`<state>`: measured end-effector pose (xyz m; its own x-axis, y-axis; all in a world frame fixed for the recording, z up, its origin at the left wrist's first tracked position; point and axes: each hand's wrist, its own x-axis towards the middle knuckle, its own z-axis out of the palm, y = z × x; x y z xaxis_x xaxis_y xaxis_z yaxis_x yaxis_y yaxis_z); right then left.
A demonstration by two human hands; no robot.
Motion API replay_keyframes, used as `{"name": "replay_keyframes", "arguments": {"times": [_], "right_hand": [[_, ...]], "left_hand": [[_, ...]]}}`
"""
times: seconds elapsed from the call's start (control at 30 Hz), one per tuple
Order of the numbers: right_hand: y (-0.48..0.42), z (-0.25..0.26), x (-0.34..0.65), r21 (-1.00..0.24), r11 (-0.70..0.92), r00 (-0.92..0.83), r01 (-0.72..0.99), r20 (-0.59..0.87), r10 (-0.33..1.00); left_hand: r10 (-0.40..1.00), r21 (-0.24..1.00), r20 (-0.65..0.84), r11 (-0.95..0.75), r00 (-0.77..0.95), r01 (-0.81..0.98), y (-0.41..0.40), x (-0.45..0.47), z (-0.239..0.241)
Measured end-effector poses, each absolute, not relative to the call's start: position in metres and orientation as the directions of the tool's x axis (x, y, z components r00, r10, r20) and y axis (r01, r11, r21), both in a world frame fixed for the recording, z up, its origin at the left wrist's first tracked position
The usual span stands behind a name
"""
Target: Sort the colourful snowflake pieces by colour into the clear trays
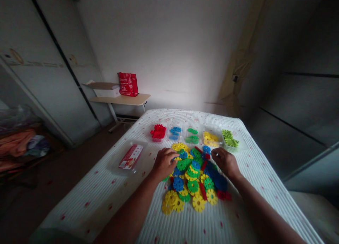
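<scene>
A pile of plastic disc pieces [192, 185], notched around the rim in yellow, green and blue, lies on the bed-like surface before me. Red pieces [203, 191] and larger dark blue pieces [220, 182] are mixed in. My left hand [164, 162] reaches over the pile's left edge, thumb and fingers apart near blue and yellow discs. On the far right side, my right hand [226, 161] hovers beside a light blue piece [207, 150] with its fingers bent and apart. No piece shows in either hand, though the fingertips are partly hard to see.
Behind the pile stands a row of clear tubs with red pieces [159, 131], blue pieces [175, 132], green discs [192, 135], yellow pieces [211, 138] and lime pieces [230, 138]. A labelled clear container [131, 156] lies left. Farther back, a small table [132, 100] holds a red bag [128, 84].
</scene>
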<state>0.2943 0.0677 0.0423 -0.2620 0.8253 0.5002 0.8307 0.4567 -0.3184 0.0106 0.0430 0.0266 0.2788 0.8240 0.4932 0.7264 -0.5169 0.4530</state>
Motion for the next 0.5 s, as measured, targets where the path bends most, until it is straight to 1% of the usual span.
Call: {"name": "replay_keyframes", "arguments": {"times": [0.07, 0.13, 0.2, 0.27, 0.4, 0.43, 0.5], "right_hand": [[0.06, 0.054, 0.276, -0.342, 0.499, -0.332, 0.796, 0.443, 0.833], [0.051, 0.064, 0.252, -0.341, 0.548, -0.422, 0.764, 0.378, 0.824], [0.044, 0.072, 0.228, -0.308, 0.596, -0.525, 0.742, 0.286, 0.801], [0.039, 0.076, 0.205, -0.247, 0.616, -0.584, 0.748, 0.196, 0.788], [0.038, 0.075, 0.177, -0.085, 0.581, -0.577, 0.81, 0.066, 0.814], [0.038, 0.074, 0.173, -0.058, 0.57, -0.568, 0.82, 0.044, 0.822], [0.039, 0.072, 0.169, -0.043, 0.559, -0.559, 0.828, 0.012, 0.829]], "left_hand": [[0.858, 0.492, 0.477, -0.44, 0.19, 0.751, 0.048, 0.006, 0.022], [0.885, 0.524, 0.452, -0.367, 0.114, 0.769, 0.053, 0.002, 0.016], [0.901, 0.554, 0.431, -0.311, 0.054, 0.772, 0.057, -0.001, 0.009], [0.914, 0.584, 0.404, -0.276, 0.022, 0.763, 0.061, -0.003, 0.004], [0.941, 0.624, 0.339, -0.217, -0.01, 0.75, 0.064, -0.005, -0.002], [0.944, 0.626, 0.329, -0.207, -0.014, 0.752, 0.064, -0.005, -0.002], [0.948, 0.624, 0.318, -0.198, -0.015, 0.756, 0.064, -0.005, -0.001]]}}
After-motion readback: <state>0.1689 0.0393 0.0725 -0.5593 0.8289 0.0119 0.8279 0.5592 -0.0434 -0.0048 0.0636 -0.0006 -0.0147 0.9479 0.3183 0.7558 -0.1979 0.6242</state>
